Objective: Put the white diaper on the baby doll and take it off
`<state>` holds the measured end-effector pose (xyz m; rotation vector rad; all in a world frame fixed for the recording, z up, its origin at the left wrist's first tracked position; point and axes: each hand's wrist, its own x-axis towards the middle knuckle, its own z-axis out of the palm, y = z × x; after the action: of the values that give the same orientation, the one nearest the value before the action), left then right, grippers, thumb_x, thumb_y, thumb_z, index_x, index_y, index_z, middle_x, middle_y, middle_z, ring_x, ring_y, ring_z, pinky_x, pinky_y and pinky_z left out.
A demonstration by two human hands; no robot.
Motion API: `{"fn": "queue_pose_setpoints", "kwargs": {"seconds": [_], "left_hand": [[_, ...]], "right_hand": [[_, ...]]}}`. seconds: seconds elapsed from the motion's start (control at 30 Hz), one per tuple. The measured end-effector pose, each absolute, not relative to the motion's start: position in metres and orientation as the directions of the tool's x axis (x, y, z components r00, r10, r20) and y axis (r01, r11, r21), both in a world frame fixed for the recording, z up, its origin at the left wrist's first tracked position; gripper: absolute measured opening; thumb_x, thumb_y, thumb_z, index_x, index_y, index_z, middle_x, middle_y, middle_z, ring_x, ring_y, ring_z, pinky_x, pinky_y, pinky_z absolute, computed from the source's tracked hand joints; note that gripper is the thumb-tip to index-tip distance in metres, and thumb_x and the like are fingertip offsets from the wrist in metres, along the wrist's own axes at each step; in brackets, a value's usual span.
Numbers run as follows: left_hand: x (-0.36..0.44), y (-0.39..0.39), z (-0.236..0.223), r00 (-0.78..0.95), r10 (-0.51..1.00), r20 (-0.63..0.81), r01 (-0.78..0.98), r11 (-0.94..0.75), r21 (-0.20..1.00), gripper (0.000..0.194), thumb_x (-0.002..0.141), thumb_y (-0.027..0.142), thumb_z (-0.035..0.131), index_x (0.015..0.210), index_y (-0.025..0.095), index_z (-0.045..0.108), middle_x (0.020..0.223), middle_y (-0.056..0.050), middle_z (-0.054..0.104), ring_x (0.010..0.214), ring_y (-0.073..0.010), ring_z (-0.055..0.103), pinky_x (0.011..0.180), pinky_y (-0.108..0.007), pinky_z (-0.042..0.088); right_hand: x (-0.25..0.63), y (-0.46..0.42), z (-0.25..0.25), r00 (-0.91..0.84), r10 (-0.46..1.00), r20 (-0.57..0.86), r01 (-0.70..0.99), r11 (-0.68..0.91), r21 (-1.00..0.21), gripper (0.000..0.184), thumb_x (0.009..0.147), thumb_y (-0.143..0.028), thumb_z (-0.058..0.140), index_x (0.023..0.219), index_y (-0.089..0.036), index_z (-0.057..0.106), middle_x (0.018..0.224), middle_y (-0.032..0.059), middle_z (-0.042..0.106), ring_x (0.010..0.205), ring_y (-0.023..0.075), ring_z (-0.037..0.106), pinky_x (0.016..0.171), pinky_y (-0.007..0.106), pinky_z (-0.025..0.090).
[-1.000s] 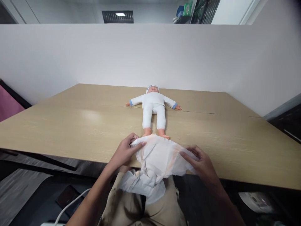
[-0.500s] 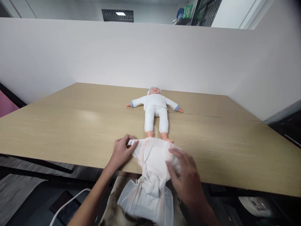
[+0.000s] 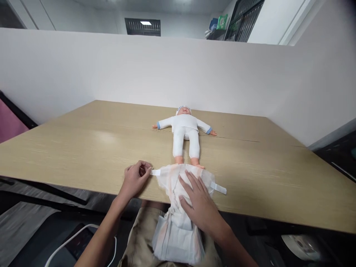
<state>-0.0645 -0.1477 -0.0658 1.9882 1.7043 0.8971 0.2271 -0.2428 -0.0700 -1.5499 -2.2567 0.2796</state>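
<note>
A white diaper (image 3: 178, 226) lies unfolded at the table's front edge, its lower half hanging over my lap. My left hand (image 3: 136, 178) is closed, pinching the end of the left fastening tab (image 3: 155, 172), which is pulled out straight. Flat on the diaper's upper part rests my right hand (image 3: 198, 198), fingers spread. The right fastening tab (image 3: 220, 188) sticks out free over the tabletop. Just beyond the diaper, a baby doll (image 3: 185, 128) in white clothes and a cap lies on its back, arms out and feet towards me.
The wooden table (image 3: 83, 148) runs back to a white partition wall (image 3: 155, 70). Below left, a phone (image 3: 79, 243) and a white cable (image 3: 68, 239) lie on a dark seat. A round white object (image 3: 300, 246) is under the table at right.
My left hand has moved left, drawing the left tab out straight. My right hand has shifted left and flattened onto the diaper, and the right tab now shows extended.
</note>
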Motion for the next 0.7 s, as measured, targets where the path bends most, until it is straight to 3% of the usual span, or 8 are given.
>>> {"fn": "queue_pose_setpoints", "kwargs": {"seconds": [0.1, 0.17, 0.27, 0.4, 0.5, 0.6, 0.7], "left_hand": [[-0.063, -0.137, -0.065, 0.104, 0.940, 0.325, 0.833, -0.261, 0.489, 0.025, 0.103, 0.042, 0.060, 0.114, 0.021, 0.068, 0.114, -0.009, 0.077, 0.106, -0.0294, 0.068, 0.103, -0.047, 0.046], [-0.053, -0.122, -0.060, 0.219, 0.890, 0.400, 0.842, -0.379, 0.384, 0.029, 0.104, 0.036, 0.060, 0.127, 0.019, 0.065, 0.131, -0.014, 0.071, 0.122, -0.0328, 0.063, 0.109, -0.049, 0.047], [-0.027, -0.090, -0.047, 0.472, 0.774, 0.421, 0.783, -0.588, 0.204, 0.053, 0.100, 0.020, 0.061, 0.152, 0.020, 0.053, 0.154, -0.018, 0.057, 0.141, -0.0343, 0.054, 0.119, -0.050, 0.045], [0.019, -0.049, -0.026, 0.812, 0.533, 0.238, 0.564, -0.822, -0.081, 0.101, 0.085, 0.001, 0.065, 0.173, 0.031, 0.027, 0.181, -0.016, 0.028, 0.163, -0.0352, 0.036, 0.126, -0.050, 0.040], [0.045, -0.028, -0.016, 0.930, 0.358, 0.085, 0.368, -0.910, -0.193, 0.119, 0.073, 0.000, 0.075, 0.175, 0.034, 0.023, 0.186, -0.014, 0.016, 0.170, -0.0357, 0.024, 0.131, -0.050, 0.033], [0.055, -0.014, -0.010, 0.968, 0.250, 0.002, 0.244, -0.945, -0.218, 0.118, 0.070, 0.003, 0.079, 0.172, 0.037, 0.030, 0.186, -0.010, 0.017, 0.170, -0.0345, 0.025, 0.131, -0.048, 0.034], [0.056, -0.006, -0.009, 0.980, 0.198, 0.030, 0.200, -0.956, -0.214, 0.090, 0.081, 0.009, 0.074, 0.163, 0.035, 0.047, 0.183, -0.006, 0.029, 0.163, -0.0345, 0.036, 0.124, -0.050, 0.040]], "right_hand": [[0.222, -0.238, -0.065, -0.322, 0.927, 0.191, 0.853, 0.372, -0.367, 0.077, 0.097, -0.024, 0.057, 0.171, -0.030, 0.040, 0.184, 0.0042, 0.022, 0.172, 0.0296, 0.019, 0.140, 0.062, 0.022], [0.219, -0.233, -0.064, -0.323, 0.932, 0.166, 0.854, 0.363, -0.373, 0.086, 0.092, -0.021, 0.058, 0.174, -0.029, 0.034, 0.185, 0.0040, 0.015, 0.173, 0.0294, 0.015, 0.140, 0.063, 0.020], [0.219, -0.225, -0.064, -0.348, 0.932, 0.101, 0.847, 0.359, -0.392, 0.095, 0.088, -0.019, 0.058, 0.177, -0.030, 0.025, 0.186, 0.0017, 0.010, 0.173, 0.0283, 0.012, 0.140, 0.063, 0.019], [0.222, -0.218, -0.063, -0.378, 0.924, 0.062, 0.834, 0.369, -0.409, 0.087, 0.096, -0.027, 0.060, 0.176, -0.034, 0.027, 0.185, -0.0017, 0.013, 0.173, 0.0285, 0.014, 0.140, 0.062, 0.021], [0.224, -0.216, -0.061, -0.383, 0.921, 0.063, 0.828, 0.373, -0.417, 0.074, 0.106, -0.043, 0.055, 0.175, -0.037, 0.028, 0.185, -0.0021, 0.017, 0.172, 0.0286, 0.018, 0.139, 0.062, 0.025], [0.225, -0.215, -0.063, -0.388, 0.918, 0.078, 0.824, 0.383, -0.416, 0.073, 0.108, -0.050, 0.053, 0.175, -0.037, 0.027, 0.185, -0.0004, 0.019, 0.172, 0.0302, 0.019, 0.138, 0.064, 0.029], [0.225, -0.214, -0.067, -0.400, 0.910, 0.110, 0.814, 0.408, -0.414, 0.073, 0.107, -0.050, 0.057, 0.174, -0.037, 0.031, 0.183, 0.0012, 0.024, 0.170, 0.0323, 0.025, 0.136, 0.064, 0.033]]}}
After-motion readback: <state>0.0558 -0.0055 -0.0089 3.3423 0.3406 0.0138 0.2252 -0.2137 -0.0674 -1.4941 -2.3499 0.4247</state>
